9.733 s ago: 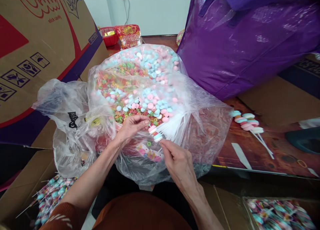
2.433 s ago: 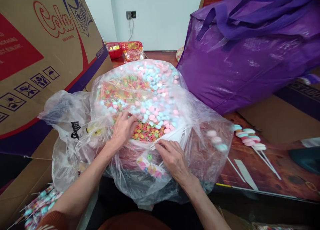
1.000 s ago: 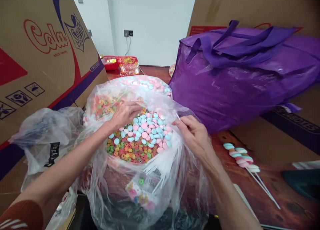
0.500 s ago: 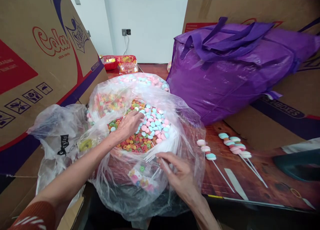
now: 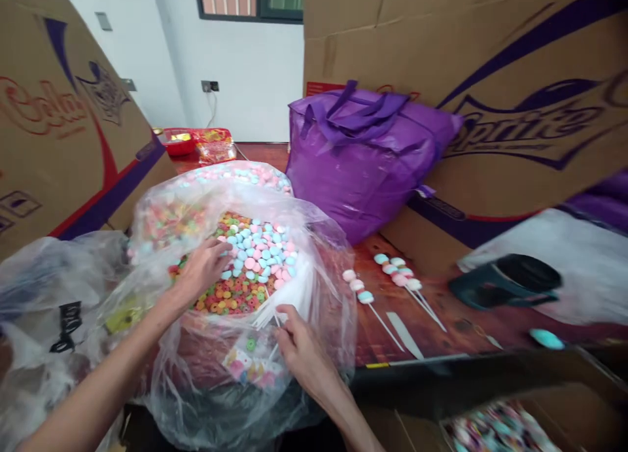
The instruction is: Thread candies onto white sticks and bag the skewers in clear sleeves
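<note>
Clear plastic wraps the scene before me: in the open bag [image 5: 324, 288], pink and blue marshmallow candies [image 5: 262, 249] lie heaped beside and over ring-shaped gummies [image 5: 235, 295] in red, orange, yellow and green. My left hand [image 5: 209, 265] reaches over the left side of the heap, its fingers curled and close together at the candies; I cannot tell whether they are clamped on one. My right hand [image 5: 304, 354] is at the near rim, thumb and forefinger slightly apart beside the white sticks [image 5: 267, 316]; whether they grip one, I cannot tell.

To the right, on the reddish wooden table [image 5: 473, 321], a lone candy skewer [image 5: 358, 286] lies near a small group of skewers [image 5: 400, 273], each threaded with pastel pieces. A pale strip [image 5: 405, 335] rests just below them, and a dark teal mug [image 5: 490, 282] is farther right, near a light blue piece [image 5: 546, 339] at the table's edge. Below, a container of colourful candies [image 5: 500, 429] appears, blurred, inside a cardboard box.

Behind the bag, a purple carrier [image 5: 363, 164] leans before a large printed carton [image 5: 490, 66]; another carton [image 5: 44, 151] rises at left, above crumpled plastic [image 5: 93, 262]. A red basket [image 5: 180, 148] and a red packet [image 5: 216, 148] stand by the pale wall [image 5: 260, 79].
</note>
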The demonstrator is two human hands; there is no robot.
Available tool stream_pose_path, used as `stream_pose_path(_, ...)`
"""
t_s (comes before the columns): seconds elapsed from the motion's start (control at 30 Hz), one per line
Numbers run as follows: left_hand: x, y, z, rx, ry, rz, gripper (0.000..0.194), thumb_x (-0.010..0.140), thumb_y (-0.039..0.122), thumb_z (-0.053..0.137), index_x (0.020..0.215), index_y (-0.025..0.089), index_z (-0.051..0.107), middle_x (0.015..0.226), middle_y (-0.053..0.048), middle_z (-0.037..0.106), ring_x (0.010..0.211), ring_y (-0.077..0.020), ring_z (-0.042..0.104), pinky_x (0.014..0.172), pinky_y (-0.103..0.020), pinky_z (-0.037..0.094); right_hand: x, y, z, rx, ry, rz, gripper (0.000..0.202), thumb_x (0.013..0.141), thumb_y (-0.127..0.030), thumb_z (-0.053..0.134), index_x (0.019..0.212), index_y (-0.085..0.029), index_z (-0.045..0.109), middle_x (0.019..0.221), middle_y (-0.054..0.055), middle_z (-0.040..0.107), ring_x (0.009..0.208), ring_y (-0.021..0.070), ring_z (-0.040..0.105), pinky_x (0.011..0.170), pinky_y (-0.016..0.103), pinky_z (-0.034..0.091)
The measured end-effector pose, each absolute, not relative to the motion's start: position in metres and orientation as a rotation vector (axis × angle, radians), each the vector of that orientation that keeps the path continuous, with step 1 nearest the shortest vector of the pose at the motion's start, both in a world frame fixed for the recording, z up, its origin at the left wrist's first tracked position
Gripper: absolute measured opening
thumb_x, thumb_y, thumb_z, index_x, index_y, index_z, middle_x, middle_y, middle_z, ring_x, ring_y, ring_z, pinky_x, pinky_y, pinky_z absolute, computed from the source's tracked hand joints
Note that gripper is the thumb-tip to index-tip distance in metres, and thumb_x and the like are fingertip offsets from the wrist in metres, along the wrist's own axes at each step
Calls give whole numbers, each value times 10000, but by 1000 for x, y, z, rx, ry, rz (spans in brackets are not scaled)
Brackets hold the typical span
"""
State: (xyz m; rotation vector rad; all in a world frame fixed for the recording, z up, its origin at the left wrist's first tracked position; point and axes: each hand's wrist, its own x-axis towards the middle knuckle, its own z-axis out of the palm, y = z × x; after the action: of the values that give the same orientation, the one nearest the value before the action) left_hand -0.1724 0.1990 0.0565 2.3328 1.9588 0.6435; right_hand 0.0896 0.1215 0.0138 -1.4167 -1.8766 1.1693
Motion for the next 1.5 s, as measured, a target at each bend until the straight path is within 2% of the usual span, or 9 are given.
stream_pose_path(0.13,-170,199,61,2547,1924,792,310,955,363,433,998,249,717,1061,-97,677,923,-263,648,758,-376,528,100,110,28,-1482,-1960,1030,307,912,-167,458,1160,-206,634,721,-1,646,724,183,609,712,271,452)
stream_pose_path(0.27,-165,217,81,2751,1859,883,307,933,354,489,1172,313,678,1283,-98,622,1107,-335,584,942,-512,474,104,108,32,-1534,-1990,882,338,964,-189,399,1207,-198,633,792,39,691,821,222,651,785,308,474)
stream_pose_path(0.5,-177,259,99,2493,2136,1059,415,970,516,381,1371,501,485,1620,142,295,1433,-380,239,1123,-666,245,110,135,7,-1607,-1991,490,361,918,-85,360,1128,-150,646,979,112,714,937,230,656,842,323,492)
stream_pose_path(0.53,-179,263,99,2496,2144,1006,431,972,541,364,1385,485,478,1620,139,306,1438,-370,235,1132,-664,231,112,139,2,-1613,-2013,450,343,914,-84,365,1075,-163,658,963,107,712,930,227,651,845,323,492)
stream_pose_path(0.67,-193,279,92,2337,2245,394,520,1012,450,311,1434,212,501,1589,-124,391,1444,-380,309,1108,-644,291,115,146,-19,-1655,-2022,304,339,916,-80,350,915,-181,674,867,110,679,815,224,631,773,330,486)
stream_pose_path(0.87,-218,287,77,2360,2151,138,544,1027,442,293,1529,248,366,1651,-120,258,1527,-370,161,1146,-653,235,118,154,-33,-1493,-1989,-29,380,973,-342,382,1036,-151,705,863,141,647,752,284,609,658,396,484)
stream_pose_path(1.13,-190,248,65,2248,2246,363,627,971,390,481,1552,232,307,1627,-181,285,1519,-401,173,1156,-629,238,127,163,-36,-1373,-1981,-175,347,946,-438,394,967,-312,717,771,127,649,663,337,595,632,496,494)
stream_pose_path(1.27,-179,222,68,2283,2205,399,649,949,311,522,1554,248,297,1635,-194,246,1510,-426,178,1128,-640,269,131,166,-32,-1372,-1986,-135,364,936,-470,419,896,-287,731,754,147,674,654,338,611,582,480,475)
stream_pose_path(1.5,-209,192,75,2212,2283,470,656,927,336,564,1538,237,347,1622,-179,287,1502,-432,170,1160,-622,188,123,144,-6,-1423,-1943,-29,351,970,-375,450,949,-165,730,913,140,709,883,282,653,824,432,491)
